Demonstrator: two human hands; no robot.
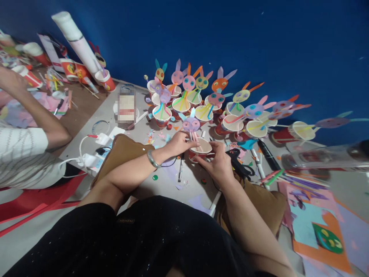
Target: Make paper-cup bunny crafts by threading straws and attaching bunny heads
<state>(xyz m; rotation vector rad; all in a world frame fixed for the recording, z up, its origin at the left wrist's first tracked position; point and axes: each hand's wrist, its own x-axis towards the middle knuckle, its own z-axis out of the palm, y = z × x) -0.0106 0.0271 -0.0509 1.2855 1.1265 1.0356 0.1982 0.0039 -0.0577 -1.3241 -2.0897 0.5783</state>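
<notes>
In front of me is a red-and-white paper cup [205,146] with pale straws inside it, leaning to its left side. A purple paper rabbit face [191,124] with pale blue ears stands at the top of these straws. My left hand [180,144] is closed at the cup's left side, its thumb over the rim by the straws. Around the right side curls my right hand [219,163], with thumb low on the cup and fingers near the rim. A pen [180,169] lies on the table below the cup.
Several finished rabbit cups [162,111] stand along the blue wall. Black-handled scissors [240,163], a black marker [268,154] and straws [305,181] lie right. Brown cushions [123,154] flank my arms. A power strip [99,154] and another person's arm [37,104] are left.
</notes>
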